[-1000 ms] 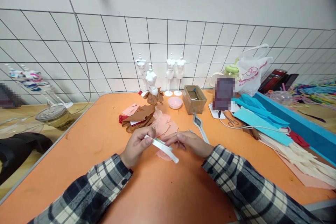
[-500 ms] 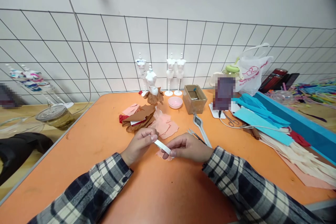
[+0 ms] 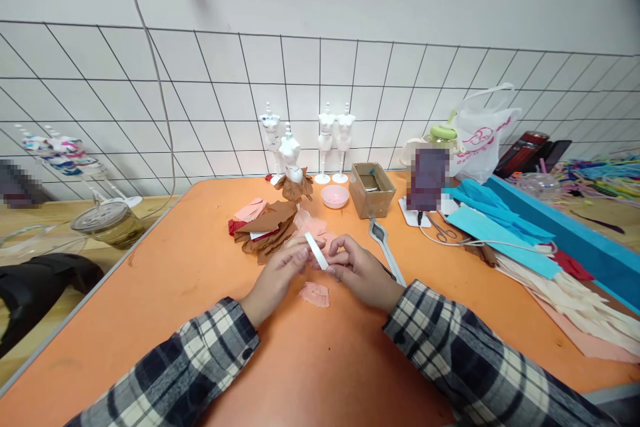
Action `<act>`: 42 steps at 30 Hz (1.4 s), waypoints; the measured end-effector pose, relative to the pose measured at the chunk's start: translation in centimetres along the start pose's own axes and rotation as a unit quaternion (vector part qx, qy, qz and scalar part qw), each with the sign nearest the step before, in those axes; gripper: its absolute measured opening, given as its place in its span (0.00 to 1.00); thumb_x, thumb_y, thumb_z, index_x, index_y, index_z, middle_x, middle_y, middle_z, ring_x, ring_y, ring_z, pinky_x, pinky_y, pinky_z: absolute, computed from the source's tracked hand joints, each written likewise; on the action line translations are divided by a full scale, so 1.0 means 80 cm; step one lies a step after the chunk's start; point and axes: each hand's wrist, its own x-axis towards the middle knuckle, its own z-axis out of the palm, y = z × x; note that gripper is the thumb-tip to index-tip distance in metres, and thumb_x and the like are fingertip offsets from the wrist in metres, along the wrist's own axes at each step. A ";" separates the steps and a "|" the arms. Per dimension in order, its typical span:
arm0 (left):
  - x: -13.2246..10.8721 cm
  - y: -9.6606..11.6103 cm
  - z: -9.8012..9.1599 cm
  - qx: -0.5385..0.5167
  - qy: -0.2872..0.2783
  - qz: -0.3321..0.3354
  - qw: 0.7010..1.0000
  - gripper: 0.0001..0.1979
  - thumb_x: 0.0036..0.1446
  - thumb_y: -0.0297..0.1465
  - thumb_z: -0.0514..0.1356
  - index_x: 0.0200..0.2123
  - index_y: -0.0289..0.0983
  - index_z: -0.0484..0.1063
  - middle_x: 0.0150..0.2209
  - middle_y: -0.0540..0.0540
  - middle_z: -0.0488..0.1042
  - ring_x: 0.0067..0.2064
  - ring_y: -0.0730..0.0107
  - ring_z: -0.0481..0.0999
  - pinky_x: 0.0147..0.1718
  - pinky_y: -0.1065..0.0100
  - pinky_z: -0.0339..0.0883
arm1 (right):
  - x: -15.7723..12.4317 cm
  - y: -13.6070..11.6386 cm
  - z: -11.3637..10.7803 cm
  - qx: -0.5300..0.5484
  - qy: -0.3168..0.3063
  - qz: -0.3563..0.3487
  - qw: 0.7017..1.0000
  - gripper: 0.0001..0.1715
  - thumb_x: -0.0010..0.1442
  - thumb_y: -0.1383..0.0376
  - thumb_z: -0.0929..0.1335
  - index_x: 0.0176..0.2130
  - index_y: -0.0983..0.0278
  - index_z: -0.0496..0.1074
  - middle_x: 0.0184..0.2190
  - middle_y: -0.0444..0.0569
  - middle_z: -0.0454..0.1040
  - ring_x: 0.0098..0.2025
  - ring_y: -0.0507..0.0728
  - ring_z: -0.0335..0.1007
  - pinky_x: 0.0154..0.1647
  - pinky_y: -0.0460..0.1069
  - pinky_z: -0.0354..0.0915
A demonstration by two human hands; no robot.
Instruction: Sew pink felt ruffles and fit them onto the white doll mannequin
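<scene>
Between my two hands is a narrow white roll of tape [image 3: 317, 252], seen edge-on and tilted. My left hand [image 3: 280, 273] pinches it from the left side, its fingers partly hidden behind it. The thumb and fingertips of my right hand [image 3: 363, 273] close at its lower right end. On the orange table just below lies a small pleated piece of pink crepe paper [image 3: 316, 294]. Beyond my hands, more pink crepe paper [image 3: 305, 221] lies beside a stack of brown crepe paper [image 3: 270, 223].
Several white mini mannequins stand by the wall, one [image 3: 290, 150] with a brown paper skirt. Near them are a pink bowl [image 3: 335, 197] and a cardboard box [image 3: 373, 197]. Grey tongs [image 3: 387, 250], scissors [image 3: 444, 233] and blue paper sheets [image 3: 505, 237] lie to the right.
The tape roll has been raised away from me and turned steeper. Both hands moved up with it, uncovering the pleated pink piece on the table.
</scene>
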 end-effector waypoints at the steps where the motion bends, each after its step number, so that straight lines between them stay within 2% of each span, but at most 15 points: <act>1: -0.001 0.000 0.003 -0.005 -0.017 -0.001 1.000 0.20 0.62 0.46 0.54 0.37 0.35 0.78 0.38 0.42 0.75 0.40 0.63 0.71 0.41 0.64 0.64 | 0.000 -0.001 -0.002 -0.032 -0.001 -0.014 0.999 0.08 0.60 0.66 0.65 0.41 0.59 0.61 0.35 0.44 0.77 0.36 0.53 0.72 0.36 0.47 0.62; 3: -0.001 -0.001 0.006 -0.037 -0.007 -0.011 0.999 0.17 0.61 0.43 0.56 0.40 0.37 0.78 0.41 0.42 0.77 0.44 0.61 0.72 0.48 0.61 0.62 | 0.001 -0.004 -0.015 -0.102 0.005 -0.032 0.994 0.06 0.60 0.65 0.65 0.40 0.59 0.62 0.36 0.44 0.76 0.35 0.53 0.71 0.35 0.47 0.61; 4: 0.000 -0.002 0.006 -0.062 0.012 -0.018 0.998 0.17 0.61 0.43 0.57 0.41 0.37 0.77 0.41 0.42 0.77 0.44 0.61 0.72 0.49 0.61 0.62 | 0.003 -0.006 -0.026 -0.144 0.020 -0.033 0.989 0.07 0.59 0.64 0.66 0.40 0.60 0.64 0.36 0.44 0.76 0.34 0.53 0.71 0.35 0.47 0.61; 6: 0.002 -0.005 0.001 -0.103 0.061 -0.026 0.992 0.17 0.61 0.43 0.57 0.44 0.37 0.76 0.39 0.44 0.77 0.41 0.63 0.73 0.45 0.63 0.63 | 0.007 -0.007 -0.052 -0.252 0.076 -0.020 0.964 0.10 0.57 0.62 0.68 0.40 0.61 0.68 0.37 0.46 0.75 0.34 0.54 0.69 0.35 0.48 0.59; 7: 0.003 -0.006 -0.001 -0.112 0.083 -0.028 0.990 0.17 0.61 0.43 0.57 0.44 0.37 0.76 0.38 0.44 0.76 0.39 0.65 0.72 0.41 0.65 0.64 | 0.009 -0.006 -0.064 -0.308 0.108 -0.010 0.945 0.05 0.56 0.63 0.68 0.36 0.62 0.70 0.35 0.47 0.75 0.33 0.54 0.68 0.34 0.48 0.58; 9: 0.005 -0.009 -0.004 -0.105 0.107 -0.030 0.988 0.18 0.61 0.44 0.57 0.45 0.36 0.75 0.34 0.46 0.75 0.34 0.68 0.70 0.36 0.68 0.63 | 0.012 -0.001 -0.078 -0.353 0.125 0.023 0.927 0.08 0.57 0.63 0.66 0.30 0.63 0.72 0.29 0.47 0.74 0.32 0.55 0.67 0.32 0.48 0.57; 12: 0.005 -0.010 0.002 -0.058 0.098 -0.041 0.993 0.20 0.60 0.45 0.57 0.43 0.35 0.75 0.31 0.47 0.73 0.31 0.69 0.68 0.31 0.69 0.62 | 0.012 0.009 -0.062 -0.253 0.072 0.057 0.963 0.12 0.59 0.60 0.66 0.31 0.63 0.75 0.26 0.46 0.74 0.29 0.53 0.67 0.29 0.47 0.59; 15: 0.002 -0.009 0.014 0.003 0.075 -0.037 0.996 0.18 0.60 0.43 0.57 0.38 0.35 0.77 0.29 0.47 0.73 0.31 0.68 0.69 0.33 0.68 0.63 | 0.007 0.013 -0.020 -0.079 0.038 0.080 0.993 0.13 0.57 0.58 0.67 0.38 0.62 0.76 0.32 0.46 0.77 0.32 0.53 0.70 0.27 0.46 0.63; 19: 0.000 -0.008 0.021 0.057 0.076 -0.023 0.995 0.16 0.59 0.42 0.58 0.33 0.35 0.77 0.27 0.47 0.74 0.32 0.66 0.71 0.33 0.67 0.65 | 0.002 0.011 0.016 0.110 0.045 0.168 0.979 0.19 0.55 0.52 0.69 0.38 0.63 0.76 0.36 0.49 0.76 0.35 0.54 0.71 0.22 0.43 0.66; 23: 0.000 -0.010 0.020 0.069 0.085 -0.016 0.994 0.15 0.59 0.41 0.58 0.31 0.35 0.77 0.28 0.46 0.76 0.33 0.65 0.73 0.34 0.67 0.67 | 0.002 0.013 0.018 0.205 0.073 0.223 0.950 0.20 0.50 0.53 0.72 0.37 0.64 0.75 0.35 0.49 0.75 0.32 0.51 0.69 0.22 0.42 0.67; 26: 0.000 -0.011 0.021 0.068 0.086 -0.014 0.994 0.15 0.59 0.40 0.58 0.32 0.36 0.78 0.30 0.45 0.78 0.34 0.63 0.75 0.35 0.66 0.68 | 0.002 0.016 0.016 0.249 0.093 0.237 0.935 0.19 0.49 0.54 0.73 0.37 0.64 0.73 0.37 0.49 0.74 0.30 0.49 0.68 0.21 0.42 0.67; 28: -0.001 -0.010 0.022 0.067 0.082 -0.014 0.994 0.13 0.58 0.39 0.59 0.34 0.36 0.79 0.32 0.45 0.79 0.35 0.62 0.76 0.36 0.65 0.69 | 0.002 0.018 0.015 0.272 0.085 0.238 0.929 0.20 0.49 0.54 0.74 0.37 0.64 0.73 0.38 0.50 0.75 0.30 0.49 0.68 0.22 0.42 0.67; 34: -0.002 -0.007 0.027 0.050 0.075 -0.026 0.996 0.12 0.57 0.38 0.60 0.35 0.37 0.79 0.41 0.42 0.80 0.37 0.60 0.78 0.37 0.63 0.71 | 0.003 0.020 0.017 0.312 0.075 0.252 0.913 0.19 0.46 0.56 0.75 0.35 0.65 0.72 0.34 0.47 0.73 0.27 0.47 0.65 0.22 0.42 0.66; 37: -0.002 -0.007 0.026 0.059 0.068 -0.013 0.996 0.11 0.57 0.38 0.60 0.37 0.37 0.79 0.38 0.43 0.80 0.38 0.60 0.77 0.38 0.63 0.71 | 0.003 0.019 0.017 0.316 0.072 0.254 0.911 0.19 0.45 0.56 0.75 0.34 0.65 0.71 0.31 0.44 0.70 0.25 0.46 0.63 0.20 0.42 0.65; 42: -0.003 -0.008 0.023 0.028 0.069 -0.029 0.997 0.16 0.59 0.42 0.58 0.39 0.36 0.75 0.31 0.46 0.76 0.32 0.65 0.75 0.32 0.65 0.71 | 0.003 0.014 0.018 0.300 0.036 0.241 0.922 0.16 0.47 0.57 0.73 0.30 0.65 0.69 0.24 0.39 0.63 0.21 0.45 0.55 0.17 0.41 0.62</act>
